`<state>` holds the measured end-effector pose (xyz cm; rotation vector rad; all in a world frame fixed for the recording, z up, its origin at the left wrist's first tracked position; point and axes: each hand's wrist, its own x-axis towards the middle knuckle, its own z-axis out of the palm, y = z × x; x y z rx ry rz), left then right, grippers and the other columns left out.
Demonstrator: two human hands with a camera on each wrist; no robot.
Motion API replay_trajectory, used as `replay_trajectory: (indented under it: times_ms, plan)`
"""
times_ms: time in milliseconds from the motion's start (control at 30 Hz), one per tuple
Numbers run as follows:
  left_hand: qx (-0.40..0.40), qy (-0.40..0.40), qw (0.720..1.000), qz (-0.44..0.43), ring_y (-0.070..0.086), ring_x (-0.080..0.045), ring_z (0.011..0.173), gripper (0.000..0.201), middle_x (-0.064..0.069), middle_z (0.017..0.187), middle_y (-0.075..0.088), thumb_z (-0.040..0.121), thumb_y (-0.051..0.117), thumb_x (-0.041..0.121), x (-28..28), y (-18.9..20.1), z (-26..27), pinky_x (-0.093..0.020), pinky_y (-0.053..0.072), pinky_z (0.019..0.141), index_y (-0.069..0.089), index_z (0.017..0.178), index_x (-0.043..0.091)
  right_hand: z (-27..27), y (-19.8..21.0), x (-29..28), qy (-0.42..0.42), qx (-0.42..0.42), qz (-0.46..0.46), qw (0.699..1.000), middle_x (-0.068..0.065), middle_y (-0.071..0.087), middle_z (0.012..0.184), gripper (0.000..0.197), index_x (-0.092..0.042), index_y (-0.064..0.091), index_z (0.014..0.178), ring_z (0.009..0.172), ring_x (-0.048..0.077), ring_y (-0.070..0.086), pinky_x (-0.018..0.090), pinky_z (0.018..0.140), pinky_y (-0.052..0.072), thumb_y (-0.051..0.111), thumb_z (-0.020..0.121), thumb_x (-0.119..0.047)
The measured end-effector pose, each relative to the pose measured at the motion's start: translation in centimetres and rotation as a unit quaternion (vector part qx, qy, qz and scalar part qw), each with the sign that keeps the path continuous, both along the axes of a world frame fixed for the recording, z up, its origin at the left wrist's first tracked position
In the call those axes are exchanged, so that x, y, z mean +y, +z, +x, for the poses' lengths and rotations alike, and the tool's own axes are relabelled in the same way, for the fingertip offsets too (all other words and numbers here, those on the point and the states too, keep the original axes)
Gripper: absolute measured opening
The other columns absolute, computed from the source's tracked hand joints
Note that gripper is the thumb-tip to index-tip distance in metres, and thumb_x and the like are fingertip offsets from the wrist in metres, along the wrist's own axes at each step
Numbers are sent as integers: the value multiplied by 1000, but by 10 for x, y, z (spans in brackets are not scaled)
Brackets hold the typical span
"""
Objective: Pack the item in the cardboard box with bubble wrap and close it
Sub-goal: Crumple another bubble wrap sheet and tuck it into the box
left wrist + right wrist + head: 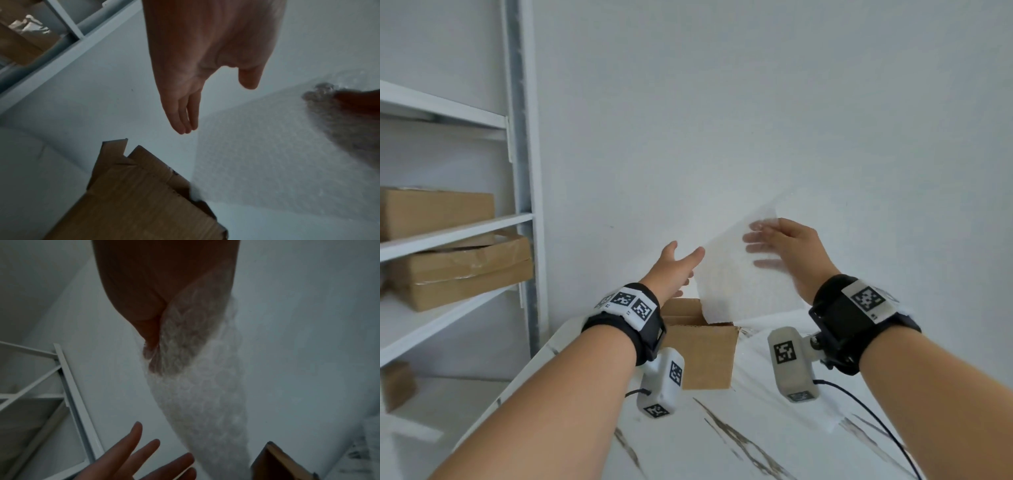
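An open brown cardboard box (702, 356) (133, 203) (277, 464) stands on the white marbled table (722, 445), its flaps up. Above it hangs a translucent sheet of bubble wrap (732, 284) (267, 154) (201, 402), lower edge dipping into the box mouth. My right hand (787, 253) (148, 305) pinches the sheet near its top, thumb in front, fingers showing through from behind. My left hand (674, 270) (185, 105) (133, 459) is raised just left of the sheet's edge, fingers straight, holding nothing. No item shows inside the box.
A white metal shelf unit (524, 205) stands at the left with several closed cardboard boxes (458, 267) on it. A plain white wall is close behind the box. A black cable (859, 407) trails from the right wrist camera over the table.
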<state>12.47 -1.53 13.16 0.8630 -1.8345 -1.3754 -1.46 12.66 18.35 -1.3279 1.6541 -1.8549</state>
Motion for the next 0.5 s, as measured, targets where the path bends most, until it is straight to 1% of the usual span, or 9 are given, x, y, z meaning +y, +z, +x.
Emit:
replay_trajectory:
  times_ms: [67, 100, 167, 200, 300, 333, 400, 433, 500]
  plan:
    - [43, -9, 998, 39, 57, -22, 116, 76, -8, 125, 61, 90, 52, 55, 0, 3, 4, -41, 44, 101, 11, 152, 37, 2, 2, 1, 24, -33, -6, 999, 8, 71, 95, 18, -9, 66, 101, 85, 20, 67, 38, 80, 57, 48, 98, -12]
    - [58, -10, 997, 54, 54, -23, 119, 77, -9, 131, 57, 90, 52, 55, -1, 5, 6, -43, 41, 104, 9, 151, 39, 2, 1, 2, 35, -50, -6, 998, 7, 71, 94, 18, -11, 66, 98, 85, 21, 67, 38, 81, 56, 48, 98, -13]
    - [62, -16, 995, 77, 45, -29, 129, 79, -12, 148, 39, 89, 54, 56, -3, 7, 10, -47, 35, 108, 6, 151, 43, 1, 0, 2, 58, -81, -4, 995, 7, 70, 94, 18, -12, 65, 96, 88, 22, 67, 40, 84, 55, 47, 99, -13]
    - [58, -23, 994, 87, 43, -30, 131, 79, -13, 150, 34, 88, 54, 57, -5, 8, 13, -47, 34, 109, 6, 150, 45, 1, 0, 3, 71, -96, -5, 993, 7, 70, 94, 19, -12, 64, 95, 88, 22, 66, 40, 85, 54, 46, 99, -12]
    - [55, -60, 992, 98, 52, -29, 122, 76, -12, 143, 45, 84, 58, 59, -9, 4, 18, -45, 38, 106, 18, 148, 45, 0, -1, 2, 100, -131, -3, 986, 7, 69, 91, 19, -12, 64, 91, 85, 21, 67, 39, 84, 55, 46, 98, -8]
    - [66, -61, 993, 83, 58, -26, 117, 74, -9, 136, 53, 83, 64, 53, -9, 2, 19, -42, 42, 102, 27, 146, 40, -1, -2, 1, 97, -127, 2, 987, 7, 69, 90, 18, -11, 63, 92, 83, 21, 67, 37, 81, 56, 47, 97, -6]
    - [95, -25, 995, 37, 64, -19, 108, 63, -3, 123, 64, 79, 76, 30, -10, 0, 20, -34, 48, 92, 49, 136, 31, -2, -6, -2, 52, -84, 18, 995, 9, 70, 89, 13, -7, 62, 100, 82, 22, 66, 36, 77, 57, 53, 93, -2]
    - [102, -1, 995, 16, 64, -17, 107, 57, -1, 117, 66, 77, 78, 19, -11, 0, 21, -32, 48, 91, 57, 129, 26, -3, -9, -4, 15, -54, 27, 998, 9, 70, 88, 18, -5, 61, 107, 80, 22, 66, 36, 77, 57, 56, 91, 0]
    - [91, 35, 995, -22, 64, -14, 100, 46, 2, 100, 68, 74, 77, 3, -12, 2, 25, -31, 49, 96, 67, 117, 16, -8, -16, -6, -56, 10, 45, 997, 10, 70, 88, 44, -8, 49, 128, 78, 21, 65, 36, 77, 58, 60, 86, 3]
